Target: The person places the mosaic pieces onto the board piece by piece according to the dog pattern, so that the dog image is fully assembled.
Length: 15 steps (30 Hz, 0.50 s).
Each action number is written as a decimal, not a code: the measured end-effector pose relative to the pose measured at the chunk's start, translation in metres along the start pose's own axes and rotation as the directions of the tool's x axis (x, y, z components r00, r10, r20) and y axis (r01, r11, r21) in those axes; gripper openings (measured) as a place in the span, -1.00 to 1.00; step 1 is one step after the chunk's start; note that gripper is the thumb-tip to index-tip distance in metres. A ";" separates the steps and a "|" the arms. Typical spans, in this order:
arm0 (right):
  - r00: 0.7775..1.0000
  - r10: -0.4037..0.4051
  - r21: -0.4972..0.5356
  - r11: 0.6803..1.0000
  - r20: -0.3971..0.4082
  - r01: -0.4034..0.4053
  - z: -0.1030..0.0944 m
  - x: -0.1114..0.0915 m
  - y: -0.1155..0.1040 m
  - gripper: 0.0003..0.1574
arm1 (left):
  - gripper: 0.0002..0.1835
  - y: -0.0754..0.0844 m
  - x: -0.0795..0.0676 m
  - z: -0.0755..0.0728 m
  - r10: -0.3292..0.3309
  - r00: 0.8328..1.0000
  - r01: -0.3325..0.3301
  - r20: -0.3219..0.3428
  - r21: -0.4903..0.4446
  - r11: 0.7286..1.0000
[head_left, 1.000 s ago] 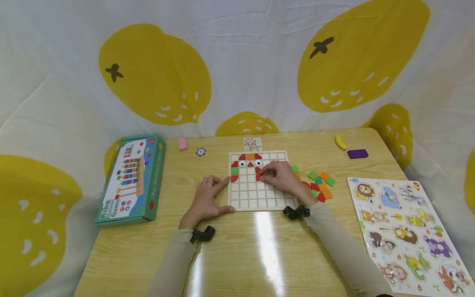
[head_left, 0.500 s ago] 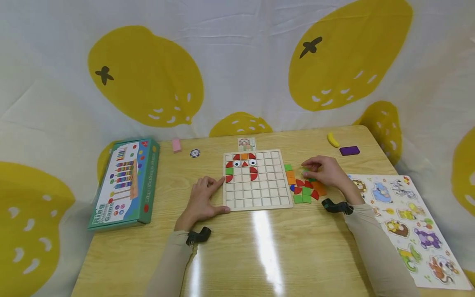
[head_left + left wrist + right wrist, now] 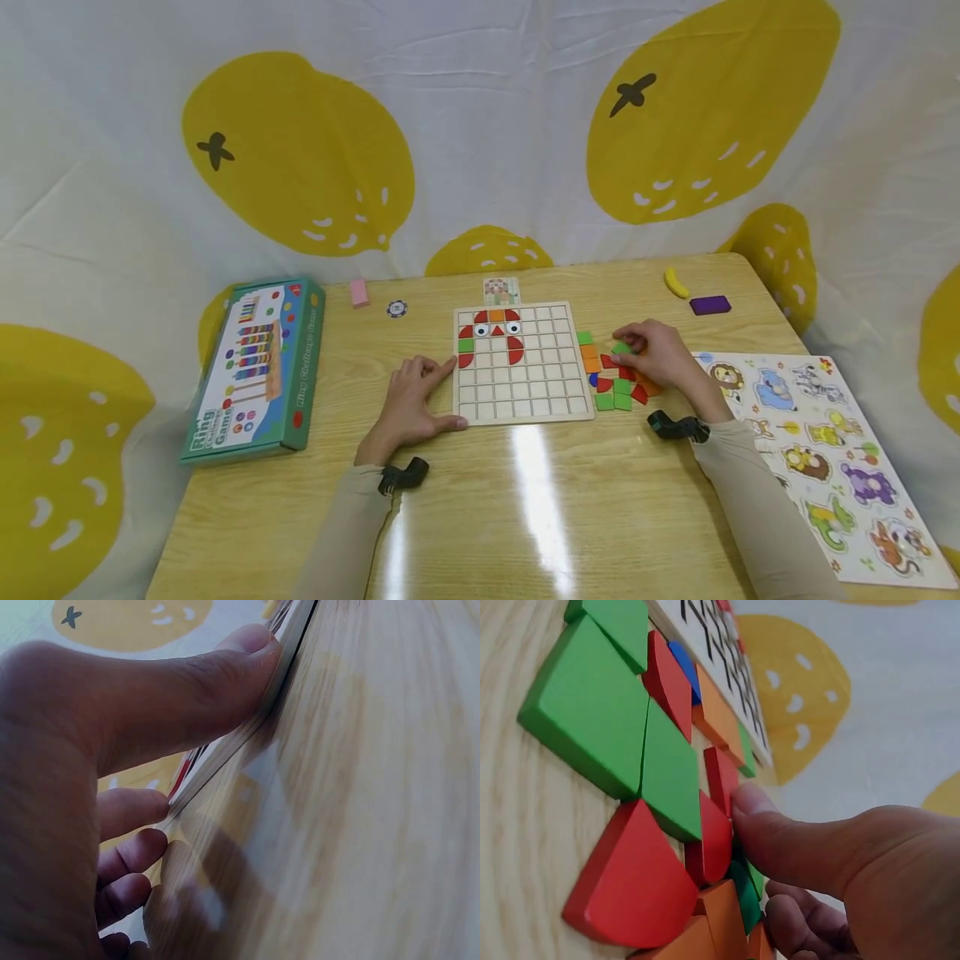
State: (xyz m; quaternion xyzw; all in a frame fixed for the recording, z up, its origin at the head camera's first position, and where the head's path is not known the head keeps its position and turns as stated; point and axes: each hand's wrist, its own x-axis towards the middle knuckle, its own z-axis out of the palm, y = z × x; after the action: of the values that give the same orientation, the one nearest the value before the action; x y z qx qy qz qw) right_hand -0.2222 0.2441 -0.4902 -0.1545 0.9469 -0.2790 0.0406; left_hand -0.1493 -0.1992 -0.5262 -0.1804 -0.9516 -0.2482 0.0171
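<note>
A wooden grid board [image 3: 495, 392] lies mid-table, with red, green, orange and eye tiles in its upper left. My left hand [image 3: 412, 404] is at its left side; thumb and index fingertip touch the board's edge [image 3: 217, 761]. My right hand [image 3: 656, 354] is over the loose tiles right of the board. In the right wrist view, its thumb tip [image 3: 751, 799] is right at a red tile [image 3: 720, 776], with the other fingers bent below. A green tile [image 3: 621, 348] shows between thumb and forefinger in the head view. Green square tiles [image 3: 589, 705] and a red quarter-round tile [image 3: 630, 877] lie nearby.
A small picture card [image 3: 501, 291] is behind the board. A boxed ring game [image 3: 255, 367] lies left, an animal puzzle [image 3: 825, 433] right. At the back are a pink block [image 3: 359, 292], a chip [image 3: 397, 309], a toy banana [image 3: 676, 283] and a purple block [image 3: 709, 305].
My right hand has left a red tile on the board and moved right to the loose tiles, where one red tile has shifted slightly. My left hand has stayed at the board's edge.
</note>
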 end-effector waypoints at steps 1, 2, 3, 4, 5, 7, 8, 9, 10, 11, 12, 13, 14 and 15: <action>1.000 0.002 -0.008 1.000 -0.009 -0.002 0.000 0.001 0.000 -0.54 | 0.13 0.000 0.000 0.000 0.001 1.000 -0.001 -0.002 0.001 1.000; 1.000 0.000 -0.013 1.000 -0.020 0.000 0.000 0.001 0.000 -0.56 | 0.13 0.000 0.000 0.000 0.003 1.000 -0.003 -0.004 0.003 1.000; 1.000 -0.004 -0.017 1.000 -0.031 0.003 0.000 0.002 0.000 -0.57 | 0.13 0.000 0.000 0.000 0.005 1.000 -0.005 -0.006 0.006 1.000; 0.999 -0.009 -0.021 1.000 -0.044 0.008 0.000 0.003 0.000 -0.59 | 0.13 0.000 0.000 0.001 0.008 1.000 -0.008 -0.007 0.009 1.000; 0.999 -0.015 -0.021 1.000 -0.050 0.014 0.001 0.003 -0.001 -0.60 | 0.12 0.000 0.000 0.001 0.011 1.000 -0.011 -0.008 0.010 1.000; 0.998 -0.040 -0.023 0.999 -0.043 0.039 0.002 0.003 -0.001 -0.60 | 0.12 0.000 0.000 0.001 0.016 1.000 -0.016 -0.009 0.010 1.000; 0.998 -0.050 -0.024 0.999 -0.032 0.049 0.003 0.003 -0.002 -0.60 | 0.12 -0.001 0.001 0.002 0.017 1.000 -0.017 -0.010 0.010 1.000; 0.998 -0.058 -0.026 0.998 -0.017 0.057 0.004 0.003 -0.002 -0.60 | 0.12 -0.001 0.001 0.002 0.016 1.000 -0.016 -0.010 0.009 1.000; 0.998 -0.063 -0.027 0.998 -0.001 0.063 0.005 0.003 -0.003 -0.61 | 0.12 -0.001 0.001 0.002 0.016 1.000 -0.015 -0.009 0.009 1.000; 0.998 -0.066 -0.027 0.997 0.018 0.067 0.005 0.003 -0.004 -0.62 | 0.12 0.000 0.000 0.002 0.013 1.000 -0.013 -0.009 0.010 1.000; 0.997 -0.069 -0.030 0.997 0.032 0.070 0.006 0.003 -0.005 -0.64 | 0.12 0.000 0.000 0.002 0.011 1.000 -0.011 -0.010 0.012 1.000; 0.997 -0.067 -0.028 0.997 0.042 0.068 0.006 0.003 -0.007 -0.66 | 0.12 0.000 0.000 0.002 0.009 1.000 -0.009 -0.009 0.015 1.000; 0.997 -0.060 -0.024 0.998 0.049 0.061 0.006 0.004 -0.008 -0.68 | 0.12 0.000 0.000 0.002 0.006 1.000 -0.006 -0.008 0.017 1.000; 0.997 -0.062 -0.016 0.998 0.052 0.062 0.006 0.005 -0.010 -0.70 | 0.12 0.000 0.000 0.002 0.003 1.000 -0.003 -0.007 0.016 1.000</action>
State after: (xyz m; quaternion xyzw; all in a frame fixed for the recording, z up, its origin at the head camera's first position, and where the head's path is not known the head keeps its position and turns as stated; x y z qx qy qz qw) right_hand -0.2230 0.2317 -0.4904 -0.1913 0.9428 -0.2676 0.0549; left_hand -0.1494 -0.1985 -0.5277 -0.1808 -0.9532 -0.2411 0.0223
